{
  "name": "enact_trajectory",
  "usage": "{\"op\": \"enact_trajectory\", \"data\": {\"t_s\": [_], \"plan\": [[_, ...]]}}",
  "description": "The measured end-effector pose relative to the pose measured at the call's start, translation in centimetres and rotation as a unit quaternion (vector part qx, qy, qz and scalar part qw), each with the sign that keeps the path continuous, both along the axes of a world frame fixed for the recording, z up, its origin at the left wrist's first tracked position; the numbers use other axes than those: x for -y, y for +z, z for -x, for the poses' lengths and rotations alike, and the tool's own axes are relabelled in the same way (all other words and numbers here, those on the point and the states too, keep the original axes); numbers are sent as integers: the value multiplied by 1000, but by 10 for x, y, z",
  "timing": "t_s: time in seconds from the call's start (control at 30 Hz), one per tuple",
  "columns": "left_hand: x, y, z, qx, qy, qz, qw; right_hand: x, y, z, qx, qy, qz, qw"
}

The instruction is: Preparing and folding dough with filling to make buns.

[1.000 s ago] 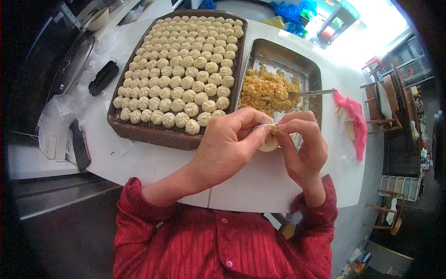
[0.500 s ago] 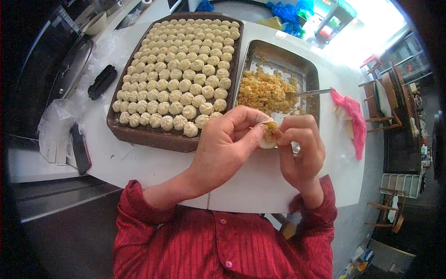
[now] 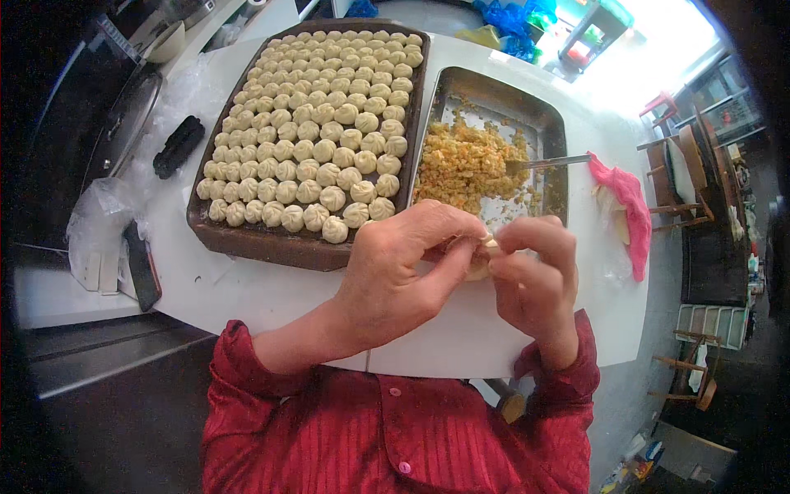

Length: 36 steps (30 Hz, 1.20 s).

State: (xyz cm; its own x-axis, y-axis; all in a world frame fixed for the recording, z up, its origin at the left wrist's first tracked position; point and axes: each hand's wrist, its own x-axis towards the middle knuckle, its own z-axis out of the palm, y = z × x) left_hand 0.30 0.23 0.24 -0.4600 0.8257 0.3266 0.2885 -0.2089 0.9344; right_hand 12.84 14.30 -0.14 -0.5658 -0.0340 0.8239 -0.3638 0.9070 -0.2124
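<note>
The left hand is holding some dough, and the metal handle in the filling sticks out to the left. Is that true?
Not quite: the head view shows the metal handle in the filling sticking out to the right. The left hand is holding some dough.

The left grip (image 3: 403, 267) showed its back, with the thumb (image 3: 448, 270) and index finger pressed together in a pinch at its right end. The left forearm (image 3: 300, 337), bare, sloped in from below and left of that grip. The right grip (image 3: 539, 276) stood just right of the left one, slightly blurred, fingers bent inward and tips near the left fingertips. The right wrist (image 3: 559, 342) lay below its grip, the visible forearm angled more steeply than the left.
</note>
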Motion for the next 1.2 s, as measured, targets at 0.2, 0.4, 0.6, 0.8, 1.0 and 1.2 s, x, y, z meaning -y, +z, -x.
{"op": "enact_trajectory", "data": {"t_s": [0.2, 0.4, 0.6, 0.8, 1.0, 1.2], "plan": [[2, 6, 3, 3, -10, 19, 1000, 1, 1, 0, 29, 2, 89, 996], [1, 6, -2, 249, -50, 54, 966, 4, 2, -3, 38, -23, 136, 990], [2, -2, 0, 171, -43, 22, 984, 4, 2, -3, 29, -29, 137, 990], [1, -1, 0, 104, -11, 2, 994, 4, 1, -2, 19, -25, 45, 998], [1, 6, 2, -9, 1, -12, 1000, 6, -1, -6, 25, -6, -22, 999], [0, 3, 5, -18, -8, -26, 999, 9, -5, -2, 0, -21, 58, 998]]}}
